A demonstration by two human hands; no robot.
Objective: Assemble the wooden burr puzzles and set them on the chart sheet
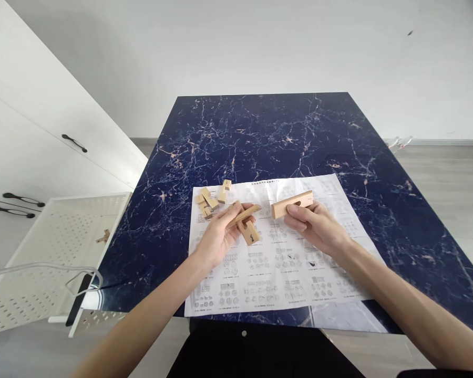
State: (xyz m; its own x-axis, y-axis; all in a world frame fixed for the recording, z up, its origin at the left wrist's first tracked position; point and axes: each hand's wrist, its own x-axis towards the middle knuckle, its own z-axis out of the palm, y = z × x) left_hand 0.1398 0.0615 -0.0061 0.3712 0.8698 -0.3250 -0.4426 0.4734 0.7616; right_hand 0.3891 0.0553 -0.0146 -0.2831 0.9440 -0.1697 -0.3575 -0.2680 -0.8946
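Note:
My left hand [220,233] is closed on a few notched wooden puzzle pieces [249,233] that cross one another; one shows a dark handwritten mark. In my right hand [313,220] is a longer wooden puzzle piece [289,203], gripped between thumb and fingers, with a dark notch near the thumb. The two hands are apart, both above a creased instruction sheet [276,302] printed with small diagrams. Beyond my left hand, several loose notched wooden pieces [208,198] lie in a cluster at the sheet's upper left.
The sheet lies on a dark blue marbled table [252,136] near its front edge. At the left stands a white perforated basket [23,294] with a small wooden piece [103,236] in it and a pale cable [43,266] across it. White cabinets [43,105] with black handles are behind.

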